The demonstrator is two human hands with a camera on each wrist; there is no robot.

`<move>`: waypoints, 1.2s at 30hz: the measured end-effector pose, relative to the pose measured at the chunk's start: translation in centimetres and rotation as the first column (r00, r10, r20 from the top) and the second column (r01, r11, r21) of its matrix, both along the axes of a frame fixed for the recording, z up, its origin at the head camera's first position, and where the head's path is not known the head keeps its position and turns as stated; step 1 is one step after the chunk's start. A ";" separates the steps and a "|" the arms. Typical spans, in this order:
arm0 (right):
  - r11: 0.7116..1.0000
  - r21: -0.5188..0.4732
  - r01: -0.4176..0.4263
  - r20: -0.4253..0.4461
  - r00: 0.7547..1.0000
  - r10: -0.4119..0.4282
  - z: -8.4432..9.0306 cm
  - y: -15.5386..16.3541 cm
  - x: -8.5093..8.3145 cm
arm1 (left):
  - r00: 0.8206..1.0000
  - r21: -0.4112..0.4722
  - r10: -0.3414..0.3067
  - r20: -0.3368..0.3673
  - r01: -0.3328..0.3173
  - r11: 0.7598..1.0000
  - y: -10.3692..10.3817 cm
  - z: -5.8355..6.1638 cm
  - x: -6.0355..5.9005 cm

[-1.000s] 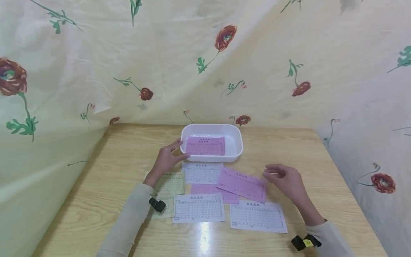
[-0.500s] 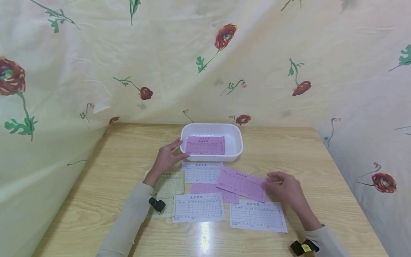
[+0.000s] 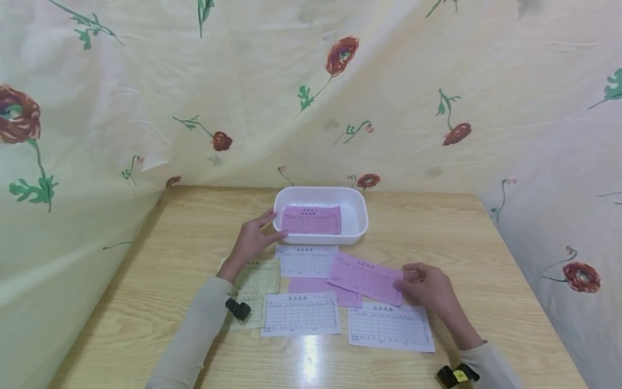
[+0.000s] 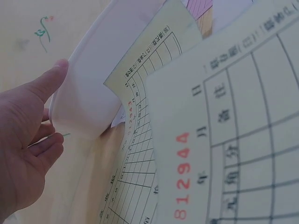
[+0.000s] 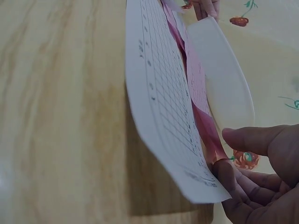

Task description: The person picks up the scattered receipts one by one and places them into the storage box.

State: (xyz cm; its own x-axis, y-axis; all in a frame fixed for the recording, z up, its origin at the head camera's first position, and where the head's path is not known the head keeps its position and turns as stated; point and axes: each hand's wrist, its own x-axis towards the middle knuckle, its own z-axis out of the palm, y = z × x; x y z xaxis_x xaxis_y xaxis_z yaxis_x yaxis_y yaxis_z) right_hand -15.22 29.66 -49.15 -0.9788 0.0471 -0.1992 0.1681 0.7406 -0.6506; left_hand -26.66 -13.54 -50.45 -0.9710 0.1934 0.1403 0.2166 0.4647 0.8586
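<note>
A white plastic tray (image 3: 357, 216) stands at the back, with pink slips (image 3: 311, 220) lying inside. My left hand (image 3: 252, 237) holds its front left corner, thumb at the front and fingers along the left side. To the right, my right hand (image 3: 430, 286) touches the right end of a tilted pink slip (image 3: 365, 278). In the right wrist view the thumb and forefinger (image 5: 224, 172) are apart around that slip's end (image 5: 210, 133). This slip partly covers another pink slip (image 3: 303, 286) and reaches the top of a white slip (image 3: 391, 327).
Another white slip (image 3: 307, 261) lies just before the tray, and one more white slip (image 3: 301, 314) lies nearer the front. Pale yellow slips (image 3: 255, 281) lie under the left forearm. Flowered cloth (image 3: 272, 97) hangs behind and beside the wooden table (image 3: 204, 216).
My right hand has come down and slightly left, from beside the tilted pink slip to its right end. The left hand and the tray have stayed in place.
</note>
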 end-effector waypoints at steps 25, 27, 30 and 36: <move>0.999 0.000 -0.046 -0.054 0.998 0.046 0.2 0.0 0.2 | 1.000 0.016 0.002 0.000 -0.002 1.000 -0.1 -0.1 0.2; 0.998 -0.013 -0.055 -0.066 0.996 0.054 0.1 0.1 0.1 | 1.000 0.015 0.002 0.002 -0.002 1.000 0.0 -0.1 0.1; 0.998 -0.038 -0.057 -0.083 0.995 0.054 0.1 0.3 0.0 | 1.000 0.009 0.001 -0.002 -0.001 1.000 0.0 -0.2 0.0; 0.994 -0.097 -0.041 -0.099 0.995 0.031 0.6 0.4 0.2 | 1.000 0.008 -0.004 -0.012 0.004 1.000 0.0 -0.2 -0.1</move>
